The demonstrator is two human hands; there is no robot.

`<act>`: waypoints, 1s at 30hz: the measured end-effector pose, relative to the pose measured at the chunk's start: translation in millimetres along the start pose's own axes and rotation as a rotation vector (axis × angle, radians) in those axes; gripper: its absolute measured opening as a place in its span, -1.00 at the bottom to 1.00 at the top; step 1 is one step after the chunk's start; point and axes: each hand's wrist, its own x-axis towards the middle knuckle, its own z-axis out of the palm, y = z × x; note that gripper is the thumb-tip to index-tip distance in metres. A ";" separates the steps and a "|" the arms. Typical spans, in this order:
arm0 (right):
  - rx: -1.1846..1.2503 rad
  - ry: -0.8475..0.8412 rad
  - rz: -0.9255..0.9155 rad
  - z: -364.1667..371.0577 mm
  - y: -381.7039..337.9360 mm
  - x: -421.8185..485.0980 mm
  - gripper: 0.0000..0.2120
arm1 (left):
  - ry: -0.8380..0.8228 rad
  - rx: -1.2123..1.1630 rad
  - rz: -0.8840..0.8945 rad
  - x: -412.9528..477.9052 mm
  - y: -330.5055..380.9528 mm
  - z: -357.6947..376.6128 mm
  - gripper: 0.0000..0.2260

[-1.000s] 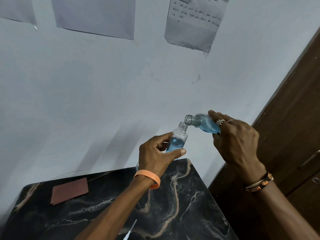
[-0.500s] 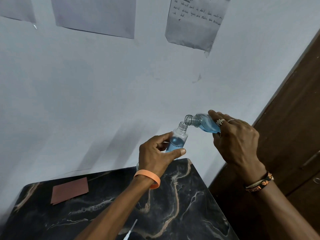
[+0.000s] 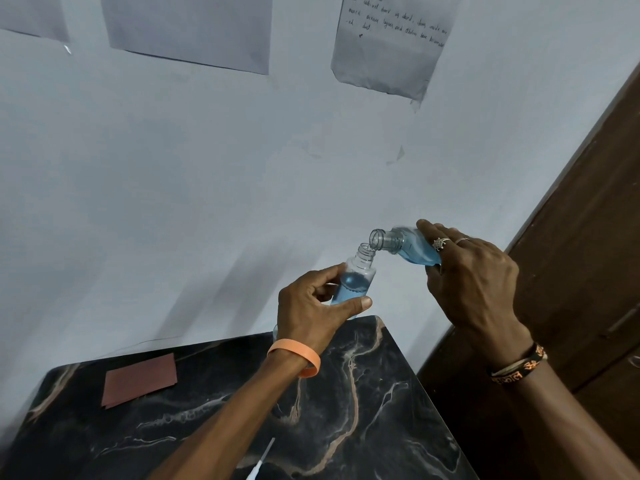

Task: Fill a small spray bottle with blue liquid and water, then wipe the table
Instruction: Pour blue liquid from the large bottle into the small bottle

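Note:
My left hand [image 3: 311,306] grips a small clear spray bottle [image 3: 356,275] with no cap, held upright above the far edge of the black marble table [image 3: 346,410]. Blue liquid fills its lower part. My right hand [image 3: 474,275] grips a second clear bottle [image 3: 405,245] holding blue liquid, tipped nearly flat with its open mouth just over the small bottle's neck. A white sprayer tube [image 3: 259,460] lies on the table near the bottom edge, partly cut off.
A reddish-brown cloth [image 3: 138,379] lies flat on the table's left side. A pale wall with taped paper sheets [image 3: 388,46] stands right behind the table. A dark wooden door [image 3: 571,271] is at the right.
Both hands and bottles have stayed almost still. The tipped bottle's mouth sits slightly closer over the small bottle's neck.

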 end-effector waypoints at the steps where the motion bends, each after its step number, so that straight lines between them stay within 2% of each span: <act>1: 0.001 -0.001 -0.001 0.0 0.0 0.0 -0.42 | -0.002 -0.001 0.000 0.0 0.0 -0.1 -0.59; 30: 0.000 -0.005 0.001 2.7 0.5 0.9 -0.42 | 0.001 -0.023 -0.034 -0.1 -4.2 0.2 -0.59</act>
